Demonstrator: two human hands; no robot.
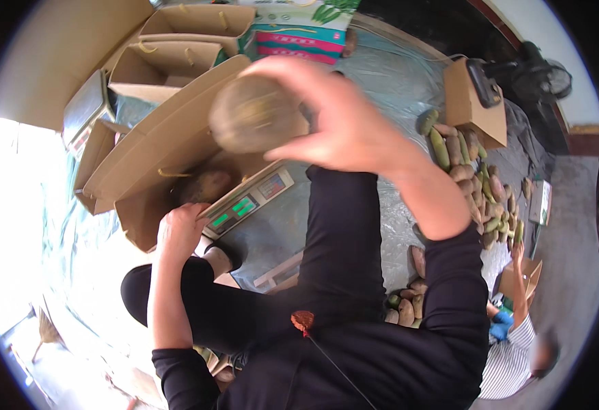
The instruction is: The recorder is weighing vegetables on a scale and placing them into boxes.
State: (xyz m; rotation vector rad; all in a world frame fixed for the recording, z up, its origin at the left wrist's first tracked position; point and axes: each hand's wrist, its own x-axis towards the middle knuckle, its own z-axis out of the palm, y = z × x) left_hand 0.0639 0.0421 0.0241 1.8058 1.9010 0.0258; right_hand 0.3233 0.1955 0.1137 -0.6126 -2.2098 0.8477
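My right hand (333,123) is raised over a tall cardboard box (162,137), its thumb and fingers wrapped round a thick, rounded brownish-green vegetable (255,115). Motion blurs the vegetable, and its exact kind is unclear. Inside the box lies another brownish vegetable (210,183), partly in shadow. My left hand (178,232) holds the box's near edge, its fingertips bent over the rim. Right beside those fingers is a scale's panel (244,205) with lit green digits, against the near side of the box.
More open cardboard boxes (169,65) stand at the far left, near stacked coloured cartons (299,42). On the right lies a long heap of brown and green vegetables (480,184), past a small box (473,102) and a black fan (545,78). Another person (511,355) reaches toward the heap.
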